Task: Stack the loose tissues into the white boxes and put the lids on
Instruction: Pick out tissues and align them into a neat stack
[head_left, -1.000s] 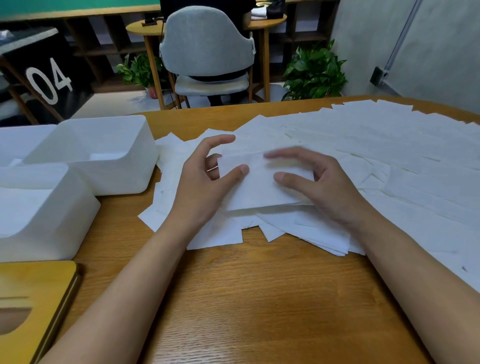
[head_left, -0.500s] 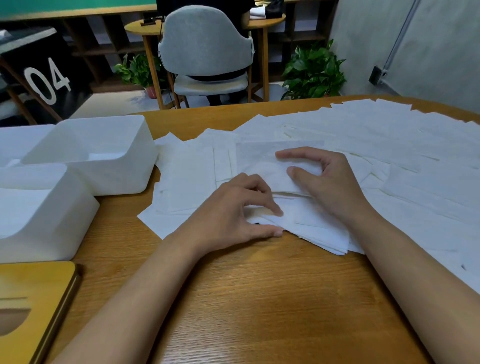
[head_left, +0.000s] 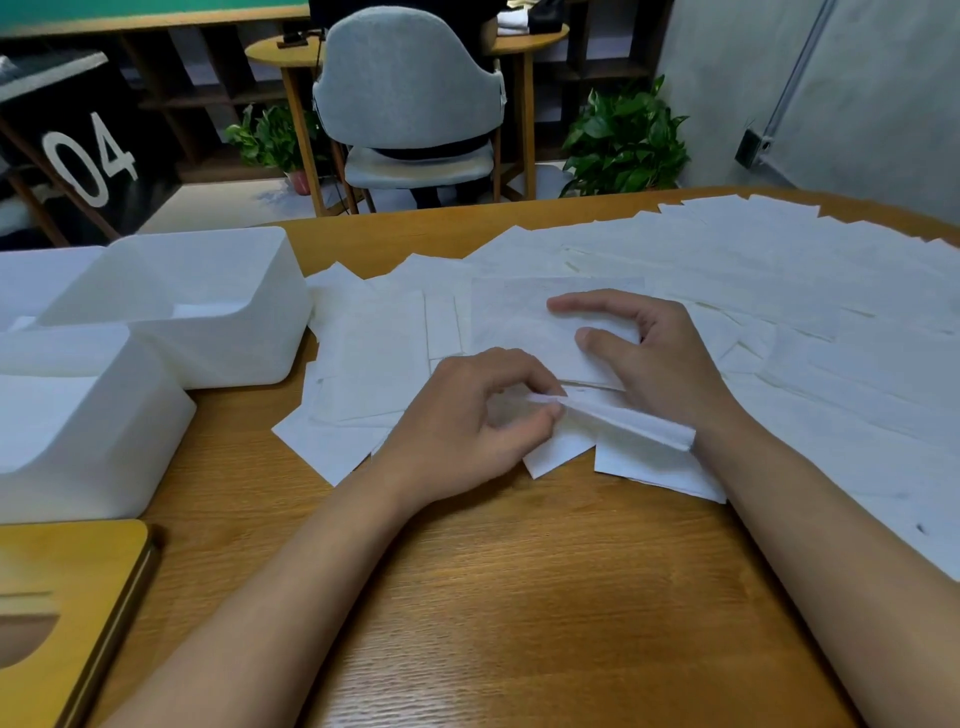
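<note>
Head view — white boxes (head_left: 234, 353) open-topped, contents unclear.

The left hand (head_left: 467, 415) pinches a tissue (head_left: 623, 423) while the right hand (head_left: 654, 358) presses the stack (head_left: 524, 322).

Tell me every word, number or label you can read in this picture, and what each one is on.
"04": large white digits on the dark slanted board, in the background at upper left.
No other text: the white boxes, the tissues and the wooden lid show no print.
</note>
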